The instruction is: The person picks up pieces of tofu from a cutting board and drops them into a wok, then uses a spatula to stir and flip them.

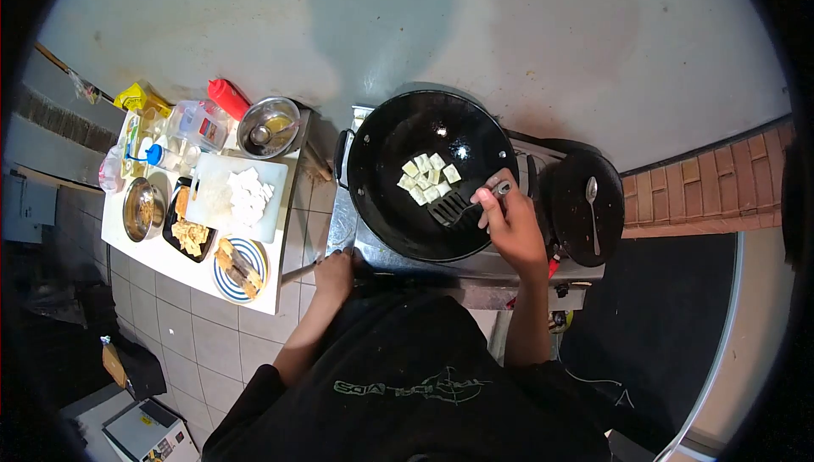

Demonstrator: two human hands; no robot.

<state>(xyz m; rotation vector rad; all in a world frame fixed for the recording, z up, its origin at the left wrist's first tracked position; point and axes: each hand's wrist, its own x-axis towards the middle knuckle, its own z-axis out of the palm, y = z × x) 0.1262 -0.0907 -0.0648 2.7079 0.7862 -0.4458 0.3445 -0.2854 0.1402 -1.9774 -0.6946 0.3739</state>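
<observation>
My right hand (pixel 513 229) is closed around the handle of a black slotted spatula (pixel 454 209). The spatula's blade lies inside a large black wok (pixel 386 216), just beside several pale, lightly browned cubes (pixel 421 180) that look like tofu. Oil glistens on the wok's dark surface. My left hand (pixel 334 274) is at the front left corner of the metal stove (pixel 343 229), its fingers curled over the edge, away from the wok.
Right of the wok, a spoon (pixel 593 208) lies on a black pan (pixel 555 208). The white table (pixel 270 292) at left holds a cutting board (pixel 208 208) with white pieces, a metal bowl (pixel 246 136), a striped plate (pixel 222 284), a black tray (pixel 174 237) and a red bottle (pixel 227 99).
</observation>
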